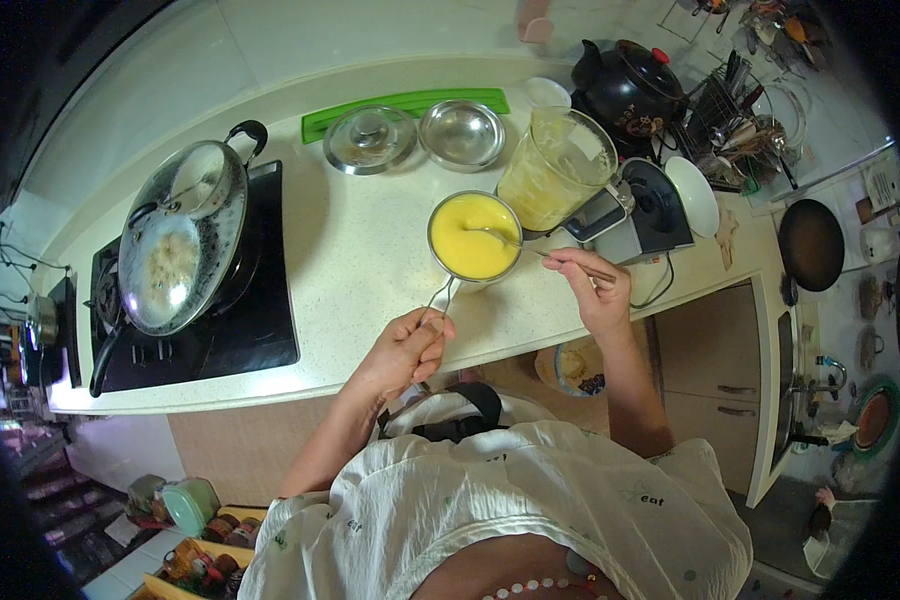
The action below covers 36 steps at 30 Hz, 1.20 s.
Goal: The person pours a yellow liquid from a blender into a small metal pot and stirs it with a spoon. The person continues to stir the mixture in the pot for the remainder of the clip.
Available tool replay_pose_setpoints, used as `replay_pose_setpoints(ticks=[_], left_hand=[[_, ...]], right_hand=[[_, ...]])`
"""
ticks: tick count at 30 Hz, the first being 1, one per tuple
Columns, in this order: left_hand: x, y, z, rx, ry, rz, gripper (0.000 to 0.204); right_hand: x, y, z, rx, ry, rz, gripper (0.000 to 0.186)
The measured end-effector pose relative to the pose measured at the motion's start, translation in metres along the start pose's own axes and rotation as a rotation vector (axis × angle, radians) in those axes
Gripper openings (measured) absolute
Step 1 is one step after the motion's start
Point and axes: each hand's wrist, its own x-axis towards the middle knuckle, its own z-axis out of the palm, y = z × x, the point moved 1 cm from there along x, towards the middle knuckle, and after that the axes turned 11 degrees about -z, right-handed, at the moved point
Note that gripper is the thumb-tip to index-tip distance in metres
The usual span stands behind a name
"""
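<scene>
My left hand [406,352] is closed round the wire handle of a round metal strainer [450,281]. Thick, smooth yellow liquid [467,222] fills it almost to the rim; what is beneath it is mostly hidden. In my right hand [598,285] is a metal spoon [533,250], gripped by its handle, with its tip dipped in the yellow liquid. Just beyond, to the right, stands a clear blender jug [558,170], its walls smeared with yellow residue. Beside the jug sits the blender's dark-topped base [650,215].
At left, a large pan with a glass lid [185,240] rests on the black cooktop [270,320]. A glass lid [369,140] and a steel bowl [462,135] lie near a green strip [405,104]. A black kettle [630,90] and a white bowl [690,195] are at right.
</scene>
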Motion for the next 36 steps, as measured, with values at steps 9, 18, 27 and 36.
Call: replay_pose_setpoints(ticks=[9, 18, 27, 36], left_hand=[[0.002, 0.002, -0.002, -0.021, -0.012, -0.005, 0.021], [0.001, 0.003, -0.002, -0.023, -0.022, -0.004, 0.021], [-0.002, 0.004, -0.002, 0.008, -0.017, -0.023, 0.022], [0.002, 0.003, -0.003, -0.031, -0.031, -0.017, 0.021]], right_hand=[[0.003, -0.031, -0.007, -0.066, -0.099, -0.025, 0.014], [0.008, -0.02, -0.006, -0.179, -0.122, -0.111, 0.015], [0.018, 0.003, -0.006, -0.137, -0.022, -0.168, 0.017], [0.001, 0.012, -0.001, 0.055, 0.014, 0.019, 0.015]])
